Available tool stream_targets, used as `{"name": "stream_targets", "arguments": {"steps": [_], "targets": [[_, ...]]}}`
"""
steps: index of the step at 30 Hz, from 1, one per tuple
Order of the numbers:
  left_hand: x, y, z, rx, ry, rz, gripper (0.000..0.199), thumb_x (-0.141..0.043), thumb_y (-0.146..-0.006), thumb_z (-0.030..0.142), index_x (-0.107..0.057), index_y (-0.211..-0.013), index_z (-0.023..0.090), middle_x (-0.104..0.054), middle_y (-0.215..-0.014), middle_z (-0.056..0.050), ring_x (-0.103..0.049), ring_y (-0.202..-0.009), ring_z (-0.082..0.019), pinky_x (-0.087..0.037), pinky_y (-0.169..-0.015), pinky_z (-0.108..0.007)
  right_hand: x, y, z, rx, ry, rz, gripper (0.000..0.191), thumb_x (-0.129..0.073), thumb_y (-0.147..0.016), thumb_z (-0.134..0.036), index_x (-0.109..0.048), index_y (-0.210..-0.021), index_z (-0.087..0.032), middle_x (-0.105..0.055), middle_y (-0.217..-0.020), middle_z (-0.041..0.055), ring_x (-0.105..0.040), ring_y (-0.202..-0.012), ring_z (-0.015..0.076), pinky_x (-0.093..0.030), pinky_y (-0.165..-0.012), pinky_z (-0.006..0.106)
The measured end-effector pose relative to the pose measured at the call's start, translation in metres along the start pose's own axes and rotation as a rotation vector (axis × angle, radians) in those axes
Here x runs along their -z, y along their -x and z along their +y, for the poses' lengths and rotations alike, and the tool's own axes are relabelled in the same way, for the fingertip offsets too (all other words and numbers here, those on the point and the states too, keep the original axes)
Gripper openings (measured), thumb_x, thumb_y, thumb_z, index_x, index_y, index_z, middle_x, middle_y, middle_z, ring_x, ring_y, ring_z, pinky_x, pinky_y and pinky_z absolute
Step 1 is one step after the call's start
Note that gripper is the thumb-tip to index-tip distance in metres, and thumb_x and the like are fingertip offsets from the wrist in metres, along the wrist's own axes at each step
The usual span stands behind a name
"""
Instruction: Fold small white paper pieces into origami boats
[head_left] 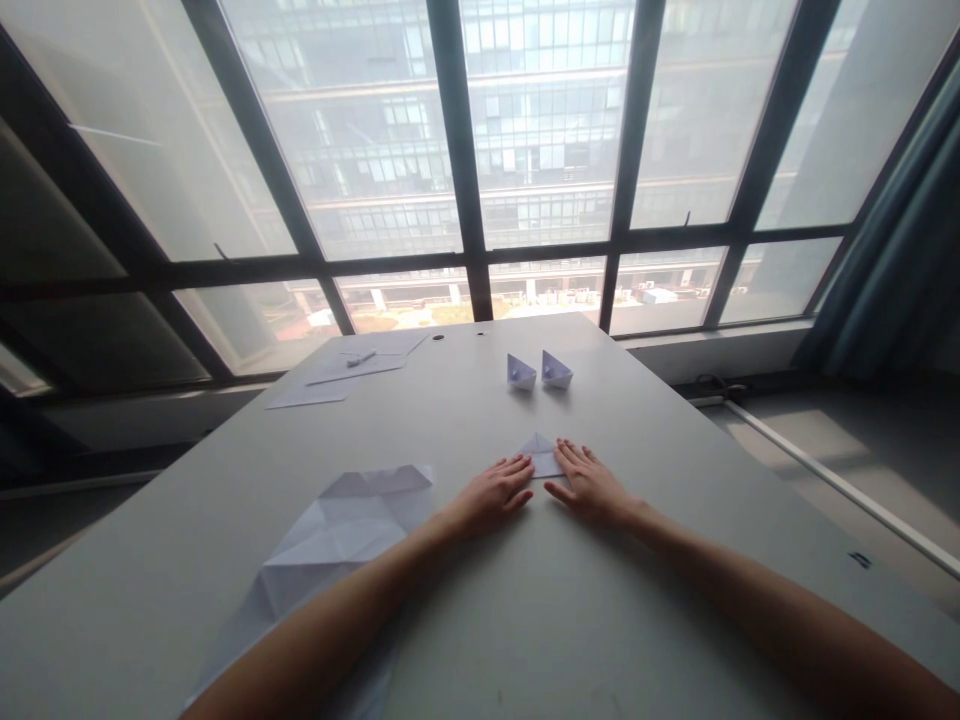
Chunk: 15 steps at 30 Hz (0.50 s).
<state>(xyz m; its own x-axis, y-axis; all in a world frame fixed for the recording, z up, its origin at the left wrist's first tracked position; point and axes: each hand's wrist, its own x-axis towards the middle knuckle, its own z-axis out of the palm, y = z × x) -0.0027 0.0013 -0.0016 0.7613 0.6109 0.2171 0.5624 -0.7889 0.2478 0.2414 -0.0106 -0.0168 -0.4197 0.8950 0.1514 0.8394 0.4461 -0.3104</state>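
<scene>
A small folded white paper (546, 461) with a pointed top lies flat on the white table (600, 620). My left hand (499, 488) rests on its left edge, fingers stretched out flat. On the right edge lies my right hand (589, 480), also flat with its thumb apart from the fingers. Both hands press on the paper without gripping it. Just beyond them stand two folded paper shapes, one on the left (521, 374) and one on the right (556, 371), side by side with a narrow gap.
A large creased paper sheet (337, 530) lies left of my hands, partly under my left forearm. Flat white sheets (307, 392) with a pen-like object (361, 359) on them are at the far left. Tall windows stand behind the table, and a curtain (885, 220) hangs at right.
</scene>
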Motion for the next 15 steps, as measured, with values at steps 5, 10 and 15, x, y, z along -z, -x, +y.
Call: {"name": "stream_targets", "arguments": {"steps": [5, 10, 15], "targets": [[0.005, 0.001, 0.002, -0.023, -0.018, -0.038, 0.050, -0.043, -0.101, 0.040, -0.041, -0.148, 0.025, -0.037, -0.155, -0.011, -0.032, -0.144, -0.027, -0.030, -0.117, -0.047, 0.004, 0.002, 0.000, -0.074, 0.033, 0.046, 0.084, -0.036, -0.093, -0.066, -0.035, -0.149, -0.003, -0.028, -0.156, 0.0233, -0.021, -0.148, 0.0303, -0.012, -0.120, 0.047], [0.009, 0.002, 0.003, -0.041, -0.010, -0.070, 0.049, -0.044, -0.101, 0.041, -0.041, -0.148, 0.028, -0.036, -0.156, -0.008, -0.030, -0.145, -0.027, -0.027, -0.118, -0.046, 0.005, 0.001, 0.011, -0.215, 0.041, 0.094, 0.074, -0.037, -0.096, -0.056, -0.038, -0.147, -0.003, -0.030, -0.155, 0.0245, -0.023, -0.147, 0.0322, -0.016, -0.118, 0.051], [0.005, 0.002, 0.001, -0.002, 0.032, -0.004, 0.039, -0.045, -0.100, 0.033, -0.053, -0.138, 0.026, -0.046, -0.150, -0.007, -0.035, -0.143, -0.023, -0.028, -0.118, -0.045, -0.001, -0.001, 0.015, -0.149, 0.027, 0.190, 0.059, -0.049, -0.094, -0.041, -0.044, -0.145, -0.012, -0.039, -0.152, 0.0198, -0.029, -0.145, 0.0310, -0.020, -0.117, 0.052]]}}
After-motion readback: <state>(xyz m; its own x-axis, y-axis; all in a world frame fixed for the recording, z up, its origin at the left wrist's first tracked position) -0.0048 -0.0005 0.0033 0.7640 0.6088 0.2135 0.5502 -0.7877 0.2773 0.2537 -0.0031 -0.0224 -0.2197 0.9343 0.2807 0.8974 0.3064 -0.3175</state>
